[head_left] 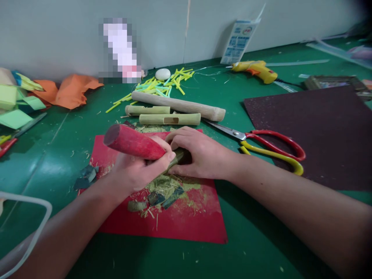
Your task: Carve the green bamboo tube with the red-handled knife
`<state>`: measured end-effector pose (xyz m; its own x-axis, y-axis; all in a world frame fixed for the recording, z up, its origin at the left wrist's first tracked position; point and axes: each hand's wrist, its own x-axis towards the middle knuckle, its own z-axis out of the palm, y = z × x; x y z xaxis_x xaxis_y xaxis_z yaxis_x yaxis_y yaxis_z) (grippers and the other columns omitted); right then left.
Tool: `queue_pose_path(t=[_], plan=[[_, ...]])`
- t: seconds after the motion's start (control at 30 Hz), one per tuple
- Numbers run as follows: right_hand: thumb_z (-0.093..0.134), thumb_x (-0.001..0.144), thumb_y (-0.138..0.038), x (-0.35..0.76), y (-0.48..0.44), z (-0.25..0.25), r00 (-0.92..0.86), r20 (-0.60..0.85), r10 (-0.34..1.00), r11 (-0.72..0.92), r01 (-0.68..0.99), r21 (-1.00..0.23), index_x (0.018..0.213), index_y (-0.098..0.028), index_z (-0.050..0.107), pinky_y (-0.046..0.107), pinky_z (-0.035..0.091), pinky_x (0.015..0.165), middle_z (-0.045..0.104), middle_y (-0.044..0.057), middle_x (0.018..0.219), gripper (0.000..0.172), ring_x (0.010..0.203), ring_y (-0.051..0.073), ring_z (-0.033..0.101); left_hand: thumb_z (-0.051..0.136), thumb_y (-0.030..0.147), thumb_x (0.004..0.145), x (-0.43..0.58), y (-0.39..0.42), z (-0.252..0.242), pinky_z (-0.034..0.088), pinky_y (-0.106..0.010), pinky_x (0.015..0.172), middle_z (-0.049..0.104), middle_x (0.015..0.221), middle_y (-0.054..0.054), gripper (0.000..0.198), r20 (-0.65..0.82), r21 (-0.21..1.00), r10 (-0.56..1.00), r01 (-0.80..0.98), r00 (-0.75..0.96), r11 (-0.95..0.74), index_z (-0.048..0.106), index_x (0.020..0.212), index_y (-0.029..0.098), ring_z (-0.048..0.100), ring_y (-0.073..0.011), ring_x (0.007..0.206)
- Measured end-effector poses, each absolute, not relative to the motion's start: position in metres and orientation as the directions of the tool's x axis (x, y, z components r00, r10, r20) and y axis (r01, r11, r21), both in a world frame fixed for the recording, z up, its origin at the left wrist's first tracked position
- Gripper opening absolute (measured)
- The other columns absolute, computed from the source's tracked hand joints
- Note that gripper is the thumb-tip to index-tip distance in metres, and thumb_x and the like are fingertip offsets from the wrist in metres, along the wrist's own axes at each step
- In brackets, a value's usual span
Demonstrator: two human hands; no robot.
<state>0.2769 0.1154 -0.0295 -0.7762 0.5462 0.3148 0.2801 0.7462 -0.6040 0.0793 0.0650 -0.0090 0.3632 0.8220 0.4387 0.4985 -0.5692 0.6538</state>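
My left hand (142, 168) is closed around a tool with a thick red handle (133, 143); its working end is hidden by my fingers. My right hand (197, 151) grips a short green bamboo tube (177, 159), and the fingers of both hands meet at it. Beneath them lies a red sheet (186, 230), strewn with pale shavings (165, 184) and dark green bamboo chips (173, 197). Just beyond my hands rest a bamboo tube with a rectangular notch (154, 119), another short bamboo tube (148, 111) and a longer pale stick (180, 105).
Scissors (240, 135) with red and yellow handles lie to the right, partly over a dark board (308, 124). Behind are a yellow glue gun (255, 69), a carton (238, 40) and cut straws (177, 81). Orange paper (69, 91) sits left; a clear container rim (37, 232) is near.
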Motion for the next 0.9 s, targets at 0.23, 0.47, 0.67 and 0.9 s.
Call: queue_pose_path(t=[0.23,0.47,0.67,0.9], plan=[[0.079,0.077,-0.033,0.278,0.115,-0.028,-0.782,0.285,0.554,0.736,0.301,-0.606,0.090,-0.019,0.060,0.042,0.045,0.094,0.069,0.011,0.108,0.027,0.105,0.025,0.062,0.061,0.015,0.082,0.080,0.062,-0.010,0.044,-0.022,0.053,0.055,0.057,0.004,0.023,0.424,0.710,0.874,0.513,0.236,-0.483,0.053,0.060,0.018,0.052,-0.0094,0.054],[0.079,0.077,-0.034,0.278,0.115,-0.027,-0.783,0.282,0.555,0.732,0.298,-0.613,0.092,-0.019,0.061,0.042,0.044,0.095,0.068,0.010,0.110,0.027,0.105,0.025,0.061,0.061,0.016,0.079,0.077,0.059,-0.011,0.033,-0.022,0.045,0.042,0.052,0.004,0.031,0.408,0.678,0.887,0.578,0.217,-0.453,0.043,0.054,0.018,0.040,-0.0082,0.049],[0.078,0.078,-0.034,0.277,0.114,-0.029,-0.782,0.295,0.550,0.764,0.328,-0.556,0.095,-0.016,0.065,0.044,0.045,0.096,0.070,0.011,0.108,0.029,0.104,0.026,0.063,0.064,0.023,0.081,0.077,0.059,-0.006,0.039,-0.021,0.046,0.051,0.053,0.003,0.026,0.289,0.774,0.956,0.575,0.052,-0.265,0.055,0.057,0.018,0.046,-0.0087,0.050],[0.070,0.085,-0.050,0.283,0.106,-0.015,-0.554,0.604,0.574,0.814,0.307,-0.493,0.106,-0.018,0.063,0.044,0.051,0.094,0.069,0.014,0.112,0.039,0.108,0.028,0.064,0.063,0.034,0.088,0.067,0.060,0.014,0.052,-0.023,0.063,0.068,0.072,0.002,0.014,0.326,0.748,0.940,0.636,-0.104,-0.190,0.070,0.086,0.022,0.063,-0.0128,0.065]])
